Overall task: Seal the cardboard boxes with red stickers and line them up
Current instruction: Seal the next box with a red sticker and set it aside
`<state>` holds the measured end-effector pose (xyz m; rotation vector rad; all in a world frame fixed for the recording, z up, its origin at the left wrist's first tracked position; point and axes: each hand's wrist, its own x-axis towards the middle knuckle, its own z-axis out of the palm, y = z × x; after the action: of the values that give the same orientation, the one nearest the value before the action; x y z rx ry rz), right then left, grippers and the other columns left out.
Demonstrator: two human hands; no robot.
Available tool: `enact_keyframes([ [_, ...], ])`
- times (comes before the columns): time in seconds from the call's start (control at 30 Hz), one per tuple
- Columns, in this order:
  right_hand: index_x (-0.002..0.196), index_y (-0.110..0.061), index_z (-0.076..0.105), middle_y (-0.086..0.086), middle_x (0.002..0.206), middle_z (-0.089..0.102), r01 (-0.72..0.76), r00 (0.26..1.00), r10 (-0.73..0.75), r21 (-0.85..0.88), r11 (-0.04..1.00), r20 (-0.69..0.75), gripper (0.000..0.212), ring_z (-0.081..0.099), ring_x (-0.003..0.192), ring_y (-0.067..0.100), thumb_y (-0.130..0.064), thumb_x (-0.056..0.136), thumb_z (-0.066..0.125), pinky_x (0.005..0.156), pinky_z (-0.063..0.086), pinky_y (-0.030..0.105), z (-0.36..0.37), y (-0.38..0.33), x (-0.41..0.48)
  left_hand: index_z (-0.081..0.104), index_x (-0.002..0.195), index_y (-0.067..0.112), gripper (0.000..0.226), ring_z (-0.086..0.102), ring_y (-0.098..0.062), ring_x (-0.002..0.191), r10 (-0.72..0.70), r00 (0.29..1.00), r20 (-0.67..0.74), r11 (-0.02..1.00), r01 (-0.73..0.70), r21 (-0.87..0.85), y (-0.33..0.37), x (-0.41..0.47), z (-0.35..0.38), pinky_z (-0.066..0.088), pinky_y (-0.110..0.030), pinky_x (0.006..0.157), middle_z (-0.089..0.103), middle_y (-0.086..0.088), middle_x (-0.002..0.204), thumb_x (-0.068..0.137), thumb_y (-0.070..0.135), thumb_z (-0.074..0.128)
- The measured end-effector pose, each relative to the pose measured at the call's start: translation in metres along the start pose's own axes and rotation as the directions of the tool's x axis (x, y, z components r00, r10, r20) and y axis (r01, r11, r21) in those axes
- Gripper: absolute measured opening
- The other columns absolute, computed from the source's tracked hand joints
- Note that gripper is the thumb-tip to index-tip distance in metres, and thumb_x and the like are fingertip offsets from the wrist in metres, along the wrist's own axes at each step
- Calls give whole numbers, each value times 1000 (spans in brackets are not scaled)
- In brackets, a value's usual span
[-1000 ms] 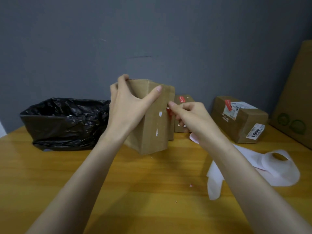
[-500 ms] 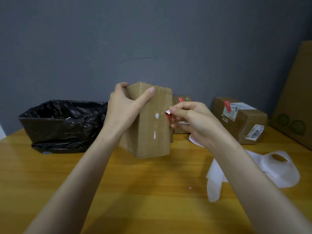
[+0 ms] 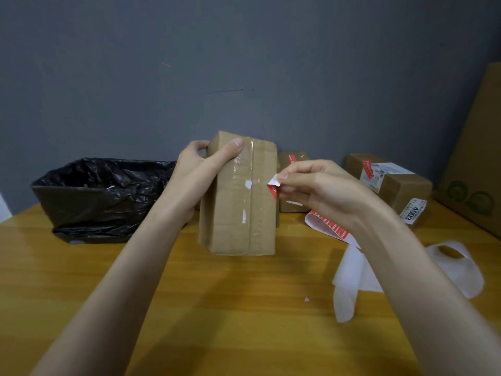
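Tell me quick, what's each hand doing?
Left hand: closed around the cardboard box.
Right hand: pinching a red sticker.

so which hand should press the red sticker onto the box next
Right. The right hand already pinches the red sticker beside the box seam, while the left hand is busy holding that box upright.

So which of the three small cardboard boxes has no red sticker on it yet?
The upright box in the left hand. Its taped seam is bare, and the right hand holds a red sticker beside it. The two boxes behind already carry one.
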<state>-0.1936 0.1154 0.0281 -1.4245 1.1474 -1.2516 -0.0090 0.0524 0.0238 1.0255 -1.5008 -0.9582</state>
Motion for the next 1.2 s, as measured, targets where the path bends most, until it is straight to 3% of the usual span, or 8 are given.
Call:
enact_keyframes([
  [0.27,94,8,65,15,89,70,-61,997,65,128,990,-29,13,70,84,18,1,86,58,76,56,20,0,-1,0,47,125,19,83,68,-15,92,-1,1000,-21,1000,1,-2,-3,2,-5,54,-38,85,66,-1,111,60,64,69],
  [0.47,82,-5,71,11,92,72,-61,998,59,85,994,25,10,69,92,20,-7,84,62,80,55,24,-7,1,-2,53,121,15,76,69,-14,90,-32,999,26,999,33,-32,-2,2,-8,53,-31,77,70,0,104,63,62,71],
  [0.57,87,-2,70,16,101,70,-49,995,41,96,994,87,14,67,100,23,-9,76,65,87,53,29,-13,1,-3,63,111,13,61,69,-21,95,-51,989,140,996,61,-69,-2,1,-11,52,-38,87,72,-5,101,70,59,65],
  [0.67,86,1,69,18,102,69,-51,988,35,104,993,149,21,67,100,24,-11,69,65,83,55,26,-18,-1,-5,66,109,14,56,67,-25,99,-74,977,199,991,94,-93,-2,0,-15,47,-44,97,71,-9,104,73,57,64],
  [0.77,73,-4,69,19,105,69,-51,975,26,109,993,220,6,66,101,25,-8,73,64,82,55,26,-20,-6,-8,65,109,17,53,67,-23,95,-75,969,235,984,110,-139,-2,0,-17,48,-41,93,71,-8,101,74,56,64],
  [0.97,66,-6,65,21,112,66,-48,941,10,103,994,339,14,63,108,25,-7,78,58,82,52,24,-22,-8,-11,64,113,17,45,68,-21,96,-73,951,301,961,148,-234,-2,2,-20,51,-34,82,72,-6,102,81,48,58],
  [1.07,63,-8,65,19,109,68,-49,934,7,110,993,356,17,67,100,23,-6,78,57,78,53,22,-23,-10,-12,57,116,15,40,65,-15,90,-68,959,276,958,141,-252,-1,3,-17,52,-28,77,67,1,97,91,43,48],
  [1.2,59,-10,65,12,96,71,-45,931,6,98,994,364,21,69,90,18,-5,77,55,71,53,19,-25,-11,-14,50,125,16,42,58,-14,94,-62,959,275,953,138,-269,-5,3,-17,46,-32,91,59,2,104,94,43,45],
])
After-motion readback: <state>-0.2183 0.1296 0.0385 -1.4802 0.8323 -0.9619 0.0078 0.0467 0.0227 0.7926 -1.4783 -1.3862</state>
